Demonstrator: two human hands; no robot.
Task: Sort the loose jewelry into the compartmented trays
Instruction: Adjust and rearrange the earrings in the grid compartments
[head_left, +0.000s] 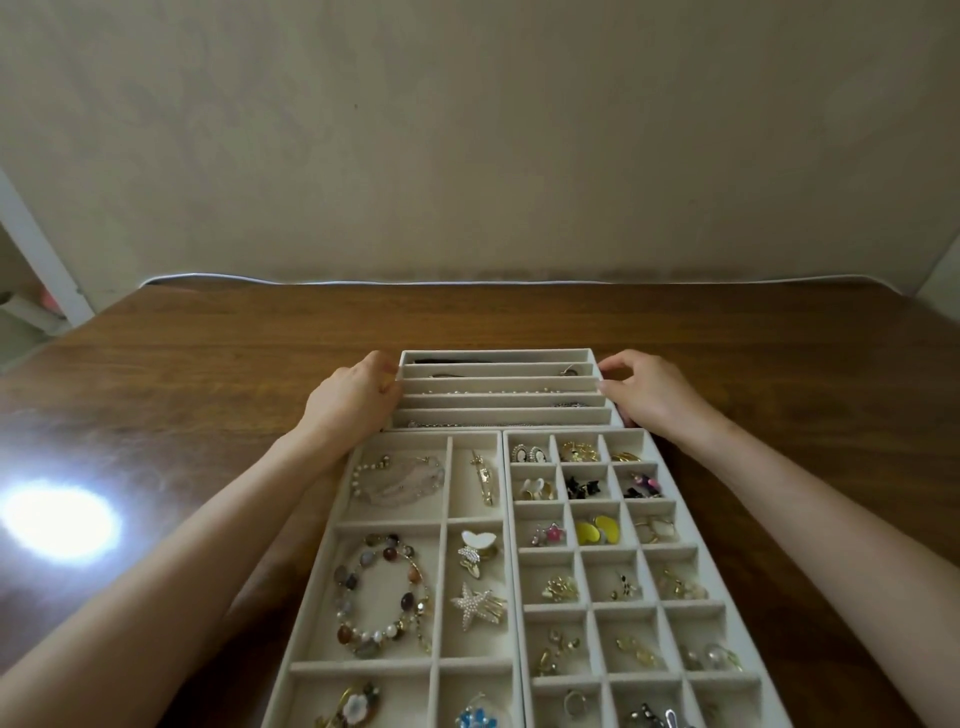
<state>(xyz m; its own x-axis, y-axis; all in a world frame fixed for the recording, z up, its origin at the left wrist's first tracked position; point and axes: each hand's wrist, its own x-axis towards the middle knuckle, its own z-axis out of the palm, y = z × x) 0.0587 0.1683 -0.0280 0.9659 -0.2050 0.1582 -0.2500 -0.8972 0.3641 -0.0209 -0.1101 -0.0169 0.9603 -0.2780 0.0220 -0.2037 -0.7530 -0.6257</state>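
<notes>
Three cream velvet trays lie on the wooden table. The far tray (498, 400) has long slots with chains and a pearl strand in them. My left hand (353, 397) grips its left edge and my right hand (649, 389) grips its right edge, fingers curled over the rim. The near left tray (447, 519) holds bracelets, a beaded bracelet (382, 592), a starfish clip (478, 605) and brooches. The near right tray (641, 551) has several small square cells with earrings, among them a yellow pair (597, 530).
The brown wooden table (208, 374) runs back to a beige wall. A bright glare spot (60, 522) shines on the table at the left. A white cable (363, 281) lies along the table's far edge.
</notes>
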